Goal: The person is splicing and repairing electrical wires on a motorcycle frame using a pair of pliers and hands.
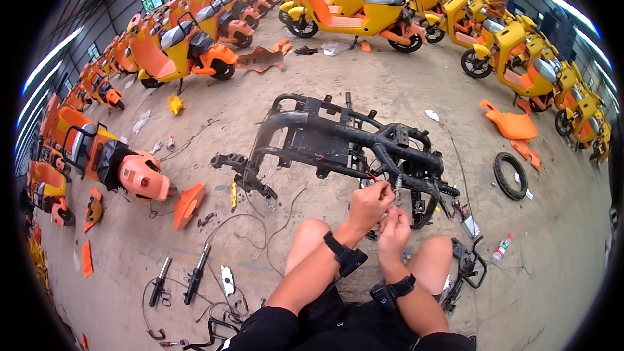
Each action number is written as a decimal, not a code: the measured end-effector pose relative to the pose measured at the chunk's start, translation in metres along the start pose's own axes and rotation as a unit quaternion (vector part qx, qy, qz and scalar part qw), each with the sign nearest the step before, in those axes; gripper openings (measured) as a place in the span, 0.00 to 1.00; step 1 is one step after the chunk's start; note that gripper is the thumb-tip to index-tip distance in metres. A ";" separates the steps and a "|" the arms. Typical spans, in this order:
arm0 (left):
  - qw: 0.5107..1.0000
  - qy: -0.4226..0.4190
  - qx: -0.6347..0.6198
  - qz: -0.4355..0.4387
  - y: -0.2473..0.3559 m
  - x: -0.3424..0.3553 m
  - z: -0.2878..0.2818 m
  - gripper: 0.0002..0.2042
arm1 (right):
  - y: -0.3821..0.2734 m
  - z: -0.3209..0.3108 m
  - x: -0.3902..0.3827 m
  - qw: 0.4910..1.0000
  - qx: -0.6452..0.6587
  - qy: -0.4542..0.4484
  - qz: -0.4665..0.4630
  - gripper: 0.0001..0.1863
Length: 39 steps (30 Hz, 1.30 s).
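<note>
Scooter frame (325, 127): scuffed black metal tubes, curved; left hand (370, 205), right hand (394, 233) pinching, perhaps on something thin.

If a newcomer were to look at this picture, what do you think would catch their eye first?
Probably the large yellow scooter at the top middle, with rows of other scooters to both sides. Next, the bare black metal frame in the centre, on the floor just beyond the person's knees. An orange panel at the right also stands out, above a black tyre.
</note>
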<state>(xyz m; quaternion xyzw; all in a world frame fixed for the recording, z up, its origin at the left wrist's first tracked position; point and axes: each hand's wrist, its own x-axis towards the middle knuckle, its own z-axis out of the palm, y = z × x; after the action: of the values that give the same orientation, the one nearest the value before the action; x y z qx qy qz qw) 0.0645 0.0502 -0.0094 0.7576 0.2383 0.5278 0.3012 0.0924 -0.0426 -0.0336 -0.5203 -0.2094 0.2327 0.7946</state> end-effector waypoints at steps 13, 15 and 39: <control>0.999 0.007 -0.005 -0.036 -0.003 0.004 -0.005 0.06 | -0.001 -0.002 0.000 1.000 -0.004 0.009 0.002 0.10; 0.998 -0.009 -0.034 -0.054 0.005 0.002 -0.006 0.07 | -0.001 -0.005 0.001 1.000 0.016 0.001 0.014 0.10; 0.994 0.041 0.049 0.091 0.009 0.017 -0.006 0.10 | 0.004 0.001 0.001 1.000 0.011 0.008 -0.010 0.12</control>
<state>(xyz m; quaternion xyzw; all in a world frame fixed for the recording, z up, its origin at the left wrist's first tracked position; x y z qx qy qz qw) 0.0648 0.0566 0.0100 0.7675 0.2065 0.5714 0.2045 0.0916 -0.0400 -0.0369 -0.5114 -0.2055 0.2232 0.8040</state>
